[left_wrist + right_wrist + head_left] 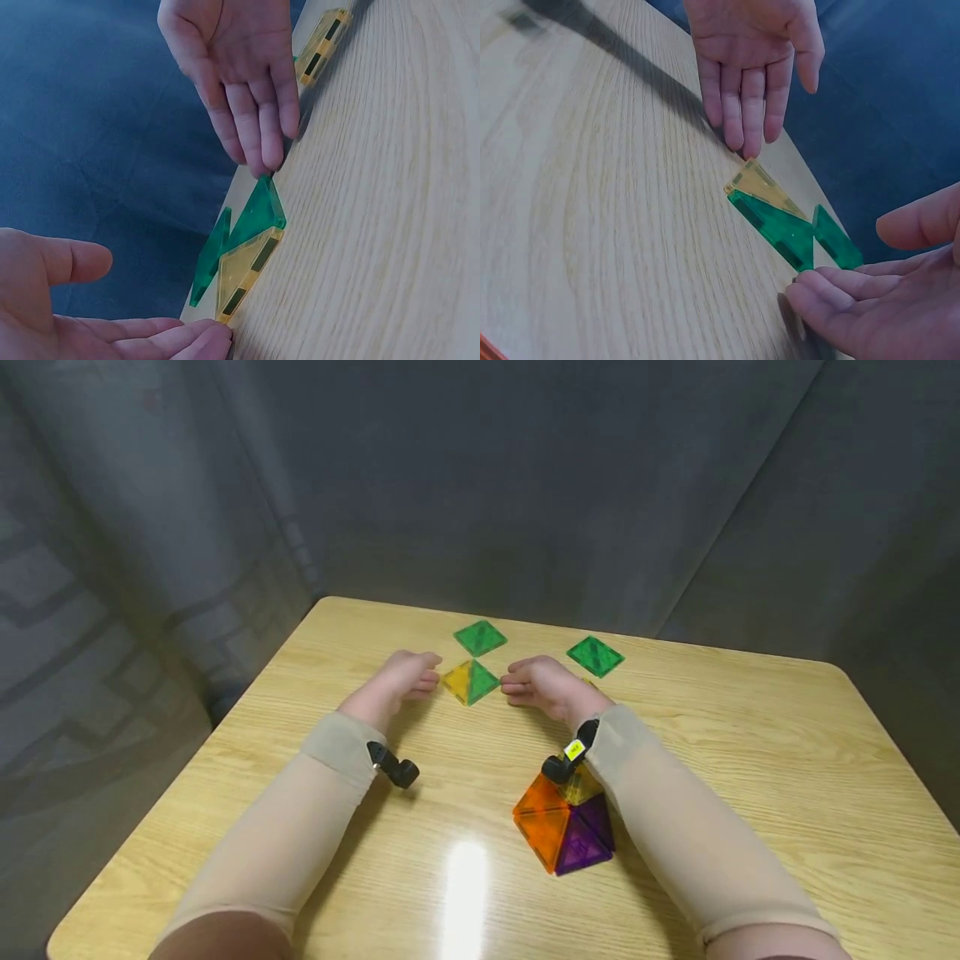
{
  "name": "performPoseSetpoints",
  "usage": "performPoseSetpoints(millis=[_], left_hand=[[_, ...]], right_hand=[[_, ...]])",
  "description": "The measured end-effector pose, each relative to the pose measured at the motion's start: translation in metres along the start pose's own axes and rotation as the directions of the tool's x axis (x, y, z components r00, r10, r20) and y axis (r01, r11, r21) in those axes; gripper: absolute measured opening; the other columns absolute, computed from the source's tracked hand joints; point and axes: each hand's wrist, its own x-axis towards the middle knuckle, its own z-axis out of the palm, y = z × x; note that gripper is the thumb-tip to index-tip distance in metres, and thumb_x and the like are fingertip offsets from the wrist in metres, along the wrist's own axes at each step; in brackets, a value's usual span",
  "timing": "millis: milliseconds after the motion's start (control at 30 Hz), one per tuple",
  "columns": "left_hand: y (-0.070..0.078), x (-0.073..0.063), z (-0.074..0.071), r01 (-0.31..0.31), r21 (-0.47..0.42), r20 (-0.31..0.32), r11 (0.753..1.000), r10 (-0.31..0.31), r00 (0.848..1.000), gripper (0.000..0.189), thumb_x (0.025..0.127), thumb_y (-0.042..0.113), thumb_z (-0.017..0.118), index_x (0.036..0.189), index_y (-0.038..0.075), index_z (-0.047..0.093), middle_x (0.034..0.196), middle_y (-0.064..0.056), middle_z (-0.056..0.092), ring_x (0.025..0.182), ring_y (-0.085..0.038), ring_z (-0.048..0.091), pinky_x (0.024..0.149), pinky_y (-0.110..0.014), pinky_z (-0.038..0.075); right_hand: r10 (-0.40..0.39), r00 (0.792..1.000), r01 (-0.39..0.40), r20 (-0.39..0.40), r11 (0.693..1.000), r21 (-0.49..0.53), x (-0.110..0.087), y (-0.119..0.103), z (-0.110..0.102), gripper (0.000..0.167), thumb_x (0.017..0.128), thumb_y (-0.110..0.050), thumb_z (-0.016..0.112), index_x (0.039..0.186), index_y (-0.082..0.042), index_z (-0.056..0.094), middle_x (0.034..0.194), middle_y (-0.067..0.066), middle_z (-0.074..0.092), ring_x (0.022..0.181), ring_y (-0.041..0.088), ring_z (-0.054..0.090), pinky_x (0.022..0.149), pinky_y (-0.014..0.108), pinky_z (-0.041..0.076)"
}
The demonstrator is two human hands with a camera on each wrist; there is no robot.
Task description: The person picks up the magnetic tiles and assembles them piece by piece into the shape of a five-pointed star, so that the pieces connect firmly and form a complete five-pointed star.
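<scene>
A yellow triangular magnetic tile [457, 682] and a green triangular magnetic tile [482, 682] lie side by side on the table, forming a diamond between the two hands. My left hand [409, 677] has its fingers extended, the tips right at the yellow tile's outer corner. From the other side, my right hand [545, 686] reaches its straight fingers to the green tile's outer corner. Both palms face inward, thumbs raised away from the tiles, as the right wrist view shows with the left hand [746, 82] opposite. Just behind lies a green diamond of tiles [480, 637].
Another green diamond [596, 656] lies at the back right, with a yellow tile [590, 682] partly hidden behind the right hand. Orange tiles [542, 827], purple tiles [585, 843] and yellow ones form a cluster beside the right forearm. A grey curtain [525, 485] hangs behind the wooden table [750, 760].
</scene>
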Motion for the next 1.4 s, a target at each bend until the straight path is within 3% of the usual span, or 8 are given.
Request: performPoseSetpoints(millis=[333,467,567,667,1000,1200,1400], left_hand=[[-0.004,-0.002,0.002,0.001,-0.077,-0.047,0.997,-0.004,0.999,0.053,0.100,0.015,0.054,0.142,-0.011,0.037,0.132,-0.028,0.052,0.117,-0.036,0.057,0.096,-0.038,0.051],[-0.014,0.003,0.004,-0.011,-0.093,-0.047,0.996,0.007,0.999,0.047,0.097,0.004,0.056,0.137,-0.016,0.041,0.123,-0.027,0.055,0.097,-0.029,0.065,0.088,-0.033,0.056],[-0.020,0.006,0.007,-0.023,-0.063,-0.046,0.998,0.020,0.999,0.041,0.095,-0.001,0.057,0.132,-0.016,0.048,0.111,-0.024,0.059,0.079,-0.020,0.065,0.078,-0.028,0.058],[-0.023,0.007,0.010,-0.036,-0.025,-0.051,0.999,0.034,0.998,0.039,0.093,-0.004,0.059,0.130,-0.016,0.051,0.103,-0.021,0.060,0.071,-0.017,0.063,0.070,-0.025,0.059],[-0.025,0.000,0.010,-0.035,-0.023,-0.036,0.999,0.034,0.999,0.036,0.095,-0.002,0.059,0.131,-0.009,0.056,0.104,-0.019,0.064,0.076,-0.017,0.063,0.072,-0.025,0.058],[-0.022,-0.009,0.010,-0.062,-0.044,-0.004,0.997,0.062,0.998,0.035,0.095,-0.002,0.060,0.129,-0.006,0.059,0.104,-0.015,0.063,0.079,-0.017,0.064,0.076,-0.025,0.058],[-0.016,-0.021,0.014,-0.095,-0.059,0.048,0.994,0.098,0.994,0.036,0.093,-0.002,0.062,0.128,-0.005,0.060,0.107,-0.017,0.065,0.083,-0.020,0.066,0.077,-0.028,0.058]], right_hand=[[0.017,1.000,-0.016,-0.012,0.994,0.106,0.000,0.001,0.006,0.054,0.103,-0.003,0.036,0.151,0.011,0.015,0.149,0.033,0.031,0.132,0.045,0.041,0.110,0.047,0.038],[0.029,0.999,-0.024,-0.034,0.990,0.141,0.000,0.003,0.007,0.053,0.104,-0.005,0.037,0.150,0.012,0.018,0.145,0.034,0.036,0.130,0.046,0.044,0.108,0.047,0.040],[0.034,0.999,-0.028,-0.039,0.986,0.162,0.000,0.005,0.008,0.051,0.103,-0.004,0.039,0.148,0.012,0.021,0.143,0.035,0.039,0.129,0.046,0.045,0.107,0.046,0.041],[0.031,0.999,-0.025,-0.036,0.986,0.166,0.000,0.007,0.009,0.049,0.103,-0.003,0.038,0.147,0.012,0.023,0.141,0.037,0.041,0.129,0.047,0.045,0.106,0.046,0.042],[0.036,0.998,-0.029,-0.047,0.988,0.150,-0.004,0.014,0.009,0.045,0.103,-0.003,0.040,0.142,0.017,0.031,0.137,0.036,0.045,0.127,0.046,0.048,0.103,0.044,0.045],[0.033,0.999,-0.033,-0.002,0.994,0.100,-0.008,0.016,0.009,0.049,0.102,-0.001,0.043,0.146,0.014,0.028,0.141,0.032,0.043,0.126,0.041,0.049,0.105,0.045,0.044],[0.003,0.999,-0.002,0.040,1.000,-0.022,-0.010,0.016,0.009,0.046,0.101,-0.002,0.051,0.144,0.011,0.040,0.134,0.027,0.054,0.106,0.028,0.062,0.098,0.040,0.050]])
